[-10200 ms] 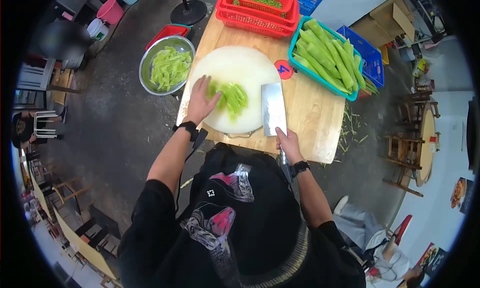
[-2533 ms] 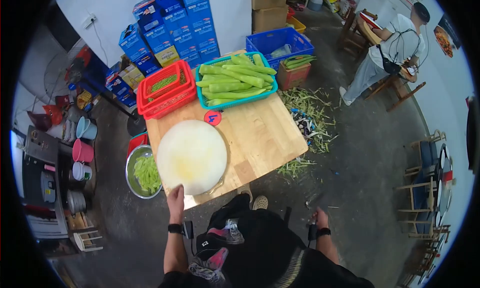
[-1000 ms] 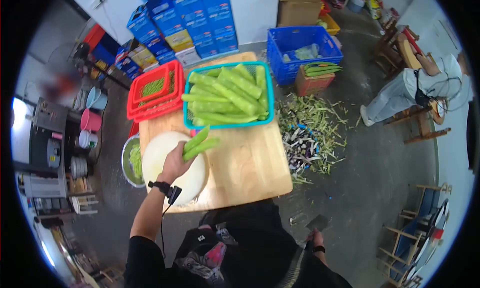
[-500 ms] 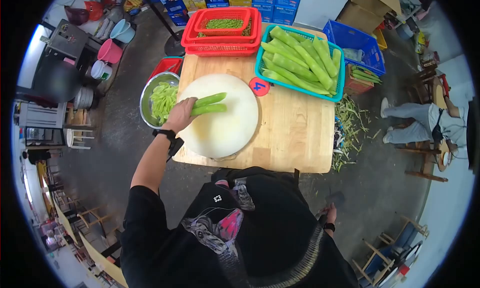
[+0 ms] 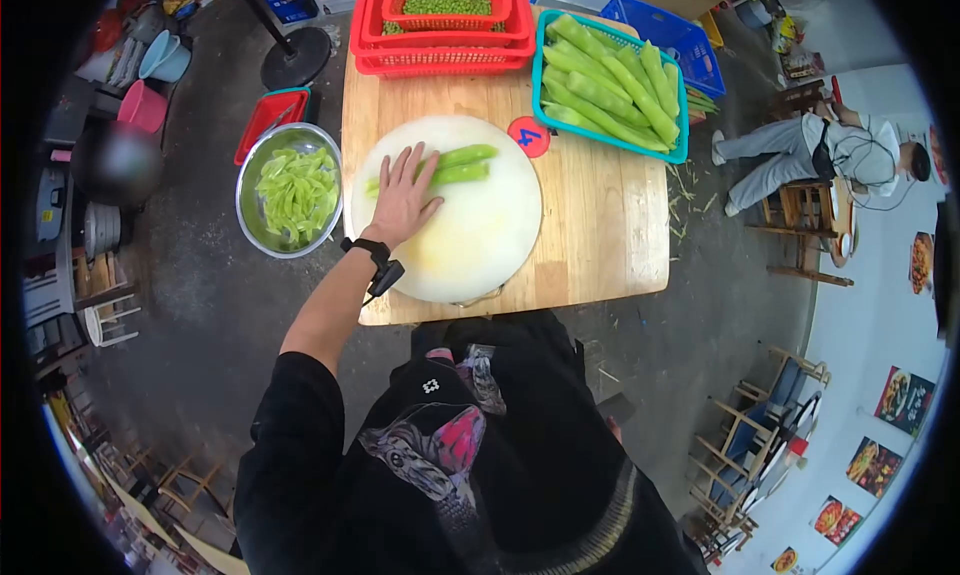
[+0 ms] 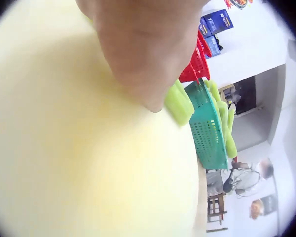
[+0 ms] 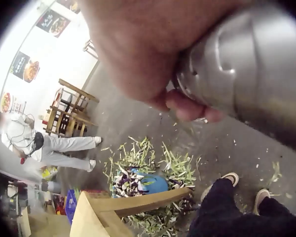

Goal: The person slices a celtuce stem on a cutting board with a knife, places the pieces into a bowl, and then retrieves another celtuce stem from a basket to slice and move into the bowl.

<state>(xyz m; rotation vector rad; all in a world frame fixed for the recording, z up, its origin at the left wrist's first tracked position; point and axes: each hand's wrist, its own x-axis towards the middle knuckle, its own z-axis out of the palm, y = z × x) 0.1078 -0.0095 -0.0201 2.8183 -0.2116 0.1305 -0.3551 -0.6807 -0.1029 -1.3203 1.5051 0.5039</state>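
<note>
Two peeled green celtuce stalks [image 5: 460,173] lie side by side on the round white chopping board [image 5: 465,250]. My left hand [image 5: 402,203] rests on their left part with fingers straight and spread. The left wrist view shows that hand [image 6: 143,49] close up, with a stalk end [image 6: 179,104] sticking out beyond it. Down by my right side, my right hand [image 7: 138,54] grips a cleaver by its metal handle [image 7: 251,69]. In the head view only the cleaver blade [image 5: 617,407] and some fingers show past the black shirt.
A teal basket [image 5: 612,147] of peeled stalks stands at the table's back right. Red baskets [image 5: 450,59] with green bits sit at the back. Left of the table is a steel bowl [image 5: 250,215] of slices. Peelings [image 7: 175,163] litter the floor; a person [image 5: 800,147] stands farther off.
Ten seconds ago the cleaver and sliced pieces were on the board; the slices left it. My left hand then brought two stalks over and laid them down. The cleaver dropped to my right side.
</note>
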